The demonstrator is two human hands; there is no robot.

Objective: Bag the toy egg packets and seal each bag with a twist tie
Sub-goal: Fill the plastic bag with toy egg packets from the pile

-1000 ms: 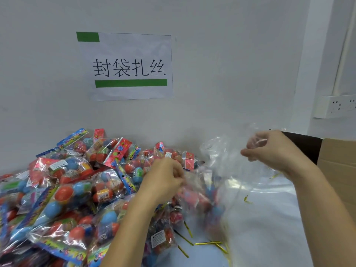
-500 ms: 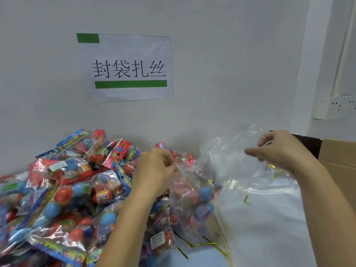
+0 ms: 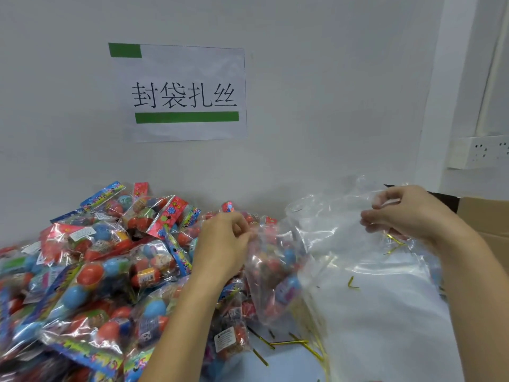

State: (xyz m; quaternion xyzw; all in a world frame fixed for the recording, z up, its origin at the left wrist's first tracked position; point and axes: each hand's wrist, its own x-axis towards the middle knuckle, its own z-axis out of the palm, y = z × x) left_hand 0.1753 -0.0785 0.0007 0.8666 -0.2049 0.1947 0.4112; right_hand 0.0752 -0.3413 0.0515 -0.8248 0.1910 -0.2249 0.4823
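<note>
A white wall backs the packet pile [image 3: 91,271]. Just right of it, both hands, left [image 3: 223,244] and right [image 3: 407,216], pinch the filled bag [image 3: 278,271] by its mouth (light, slippery film, probably).

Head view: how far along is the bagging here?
Done: none visibly tied. In hand: left hand and right hand pinch the mouth of a clear bag holding egg packets. Left: tying it with the gold twist ties, then the large pile of packets.
</note>
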